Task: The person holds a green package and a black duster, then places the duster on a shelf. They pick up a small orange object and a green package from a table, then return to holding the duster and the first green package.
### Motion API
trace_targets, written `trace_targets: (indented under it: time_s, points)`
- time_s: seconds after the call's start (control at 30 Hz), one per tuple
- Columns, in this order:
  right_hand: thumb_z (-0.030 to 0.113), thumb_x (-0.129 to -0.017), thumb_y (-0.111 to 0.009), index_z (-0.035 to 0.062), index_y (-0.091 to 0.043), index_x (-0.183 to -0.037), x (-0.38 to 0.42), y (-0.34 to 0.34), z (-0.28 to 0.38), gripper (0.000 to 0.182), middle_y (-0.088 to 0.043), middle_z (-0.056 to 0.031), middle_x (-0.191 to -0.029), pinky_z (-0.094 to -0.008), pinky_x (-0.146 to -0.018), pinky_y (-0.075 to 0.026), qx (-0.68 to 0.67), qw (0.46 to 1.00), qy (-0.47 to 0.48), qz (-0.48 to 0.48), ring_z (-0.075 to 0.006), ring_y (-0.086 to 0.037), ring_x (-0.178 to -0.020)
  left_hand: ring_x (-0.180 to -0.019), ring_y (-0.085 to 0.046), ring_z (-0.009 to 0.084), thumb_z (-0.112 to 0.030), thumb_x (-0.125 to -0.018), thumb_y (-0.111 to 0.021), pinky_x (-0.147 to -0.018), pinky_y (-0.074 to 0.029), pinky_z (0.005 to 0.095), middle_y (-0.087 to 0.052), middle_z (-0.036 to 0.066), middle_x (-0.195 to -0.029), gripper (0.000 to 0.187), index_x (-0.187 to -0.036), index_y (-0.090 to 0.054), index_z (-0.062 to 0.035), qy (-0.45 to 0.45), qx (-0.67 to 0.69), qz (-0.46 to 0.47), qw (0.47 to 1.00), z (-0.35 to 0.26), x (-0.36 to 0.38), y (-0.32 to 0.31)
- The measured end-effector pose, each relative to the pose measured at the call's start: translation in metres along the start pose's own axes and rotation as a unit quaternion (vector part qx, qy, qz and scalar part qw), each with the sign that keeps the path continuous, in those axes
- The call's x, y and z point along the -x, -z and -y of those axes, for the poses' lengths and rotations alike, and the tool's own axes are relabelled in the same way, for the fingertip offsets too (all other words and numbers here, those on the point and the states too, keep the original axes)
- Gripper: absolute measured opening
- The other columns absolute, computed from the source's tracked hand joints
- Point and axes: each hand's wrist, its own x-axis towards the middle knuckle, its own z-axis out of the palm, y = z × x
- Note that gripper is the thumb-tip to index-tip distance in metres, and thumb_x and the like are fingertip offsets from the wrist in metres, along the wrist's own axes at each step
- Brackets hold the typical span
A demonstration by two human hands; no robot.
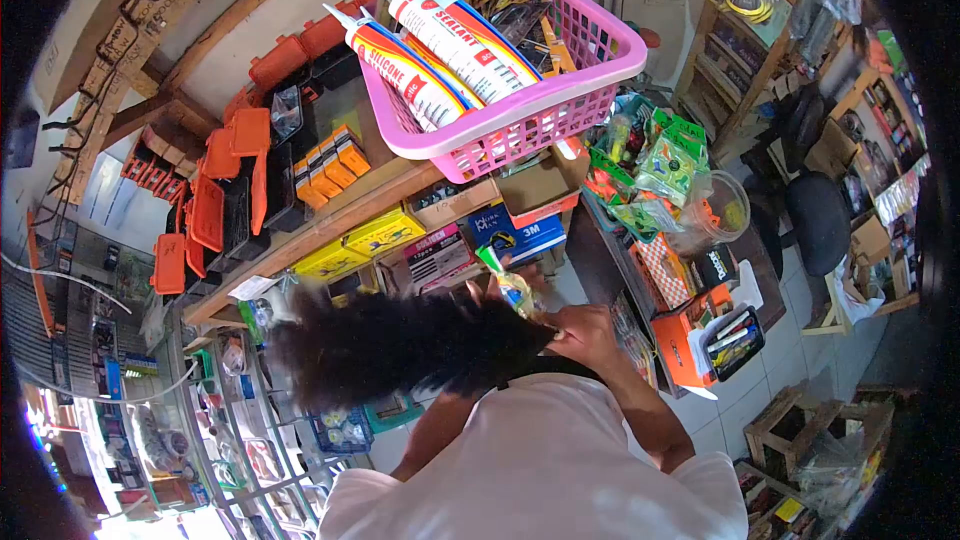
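Observation:
A black, fluffy feather duster (410,345) lies across my front and hides most of my left forearm. Its narrow end meets my right hand (588,332), whose fingers are curled closed there. Just past the duster, my left hand (482,290) shows in part, closed around a small plastic packet (514,290) with green, white, yellow and blue on it. The packet's lower end comes close to my right fingertips; I cannot tell if they grip it too. Beyond it, blue 3M boxes (515,232) sit on the shelf under the counter.
A pink basket (540,120) with sealant tubes (465,40) stands on the wooden counter (340,210), beside orange-lidded bins (207,212). Right of me are a heap of green packets (665,165), a clear tub (722,208) and a black tray of pens (735,342). Wooden crates (805,435) stand lower right.

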Motion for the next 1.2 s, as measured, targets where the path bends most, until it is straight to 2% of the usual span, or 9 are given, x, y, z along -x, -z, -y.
trace_targets:
  time_s: [0.27, 0.37, 0.57, 0.67, 0.87, 0.97, 1.07, 1.1, 1.2]
  points:
    - [0.023, -0.074, -0.071, 0.019, -0.063, -0.113, -0.017, -0.02, 0.007, 0.04, -0.059, -0.0032, -0.076, -0.037, -0.053, -0.049, 0.079, 0.986, 0.105, 0.1, -0.0219, -0.061, -0.061, -0.127, -0.042, 0.0356, -0.056, -0.088, -0.052, -0.107, -0.033, 0.0539, -0.04, 0.02, -0.14, 0.077, -0.142, -0.03, -0.0062, -0.06, 0.216, 0.055, 0.973, 0.031, -0.019, 0.03]
    - [0.025, -0.078, -0.071, 0.0156, -0.063, -0.114, -0.007, -0.021, 0.025, 0.038, -0.06, -0.0039, -0.079, -0.0365, -0.055, -0.049, -0.064, 0.992, 0.013, 0.11, -0.0234, -0.061, -0.061, -0.134, -0.029, 0.0429, -0.054, -0.083, -0.061, -0.105, -0.025, 0.0667, -0.029, 0.023, -0.147, 0.083, -0.145, -0.025, -0.0116, -0.068, 0.246, 0.118, 0.96, -0.02, -0.016, -0.024]
    - [0.024, -0.085, -0.066, 0.0081, -0.063, -0.106, 0.039, 0.008, 0.013, 0.027, -0.059, -0.012, -0.076, -0.0354, -0.056, -0.047, -0.144, 0.953, -0.206, 0.166, -0.0281, -0.056, -0.058, -0.126, -0.042, 0.0403, -0.058, -0.08, -0.059, -0.106, -0.028, 0.0621, -0.042, 0.016, -0.141, 0.081, -0.141, -0.034, -0.0114, -0.097, 0.366, 0.034, 0.925, -0.064, -0.01, -0.025]
    - [0.02, -0.088, -0.06, 0.0012, -0.057, -0.095, 0.074, 0.007, -0.007, 0.021, -0.058, -0.0161, -0.075, -0.0352, -0.058, -0.045, -0.127, 0.909, -0.354, 0.177, -0.0284, -0.053, -0.061, -0.122, -0.047, 0.0313, -0.037, -0.075, -0.068, -0.105, -0.028, 0.0582, -0.048, 0.015, -0.134, 0.086, -0.144, -0.026, -0.0081, -0.16, 0.313, -0.003, 0.936, -0.055, -0.02, 0.027]
    - [0.014, -0.092, -0.054, -0.0047, -0.055, -0.096, 0.096, 0.005, -0.011, 0.02, -0.057, -0.0152, -0.074, -0.0337, -0.062, -0.044, -0.127, 0.922, -0.335, 0.148, -0.0206, -0.052, -0.064, -0.129, -0.037, 0.0348, -0.061, -0.074, -0.049, -0.107, -0.023, 0.0615, -0.04, 0.016, -0.141, 0.092, -0.146, -0.024, -0.0094, -0.403, -0.179, -0.082, 0.894, -0.041, -0.028, 0.065]
    - [0.011, -0.091, -0.056, -0.0022, -0.058, -0.112, 0.097, -0.004, -0.013, 0.026, -0.064, -0.0157, -0.082, -0.0307, -0.065, -0.047, -0.19, 0.956, -0.208, 0.084, -0.0161, -0.055, -0.069, -0.133, -0.032, 0.0365, -0.074, -0.074, -0.039, -0.108, -0.02, 0.0632, -0.035, 0.017, -0.144, 0.098, -0.146, -0.022, -0.0101, -0.482, -0.415, -0.107, 0.764, -0.04, -0.033, 0.071]
    - [0.008, -0.088, -0.06, 0.0012, -0.055, -0.124, 0.103, -0.003, -0.014, 0.037, -0.067, -0.0156, -0.094, -0.0273, -0.068, -0.047, -0.2, 0.893, -0.391, 0.099, -0.0132, -0.058, -0.073, -0.136, -0.027, 0.0382, -0.086, -0.073, -0.03, -0.108, -0.017, 0.0648, -0.031, 0.018, -0.148, 0.105, -0.147, -0.021, -0.0108, -0.525, -0.618, -0.127, 0.571, -0.039, -0.033, 0.077]
    - [0.006, -0.087, -0.061, 0.0008, -0.056, -0.123, 0.104, -0.004, -0.016, 0.037, -0.068, -0.0141, -0.094, -0.0257, -0.067, -0.047, -0.201, 0.908, -0.354, 0.095, -0.0117, -0.057, -0.073, -0.136, -0.027, 0.0382, -0.086, -0.073, -0.03, -0.108, -0.017, 0.0648, -0.031, 0.018, -0.148, 0.105, -0.147, -0.021, -0.0108, -0.525, -0.618, -0.128, 0.571, -0.042, -0.033, 0.071]
    - [0.005, -0.087, -0.062, 0.0001, -0.058, -0.121, 0.1, 0.001, -0.015, 0.035, -0.068, -0.0113, -0.091, -0.0236, -0.066, -0.046, -0.231, 0.914, -0.32, 0.1, -0.0096, -0.056, -0.073, -0.134, -0.03, 0.0399, -0.084, -0.074, -0.032, -0.107, -0.018, 0.066, -0.034, 0.018, -0.145, 0.104, -0.147, -0.022, -0.0104, -0.46, -0.39, -0.084, 0.793, -0.051, -0.031, 0.052]
